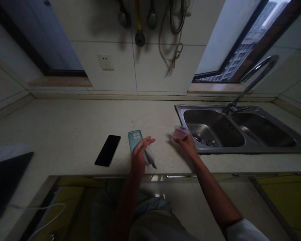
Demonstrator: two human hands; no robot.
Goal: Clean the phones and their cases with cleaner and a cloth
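My left hand (139,154) hovers over the counter with its fingers stretched out, holding a grey pen-like tool (149,156) whose dark tip points toward me. Just behind it lies a teal phone case (134,139), camera holes up. A black phone (108,150) lies screen-up further left. My right hand (188,143) is closed on a small white packet with a red stripe (180,132), right beside the left rim of the sink (183,115).
A double steel sink (240,129) with a curved tap (256,75) fills the right of the counter (65,134). Ladles and a rope hang on the tiled wall (150,20). A wall socket (106,62) is at left. A dark cooktop edge (5,177) with a white cable is near left.
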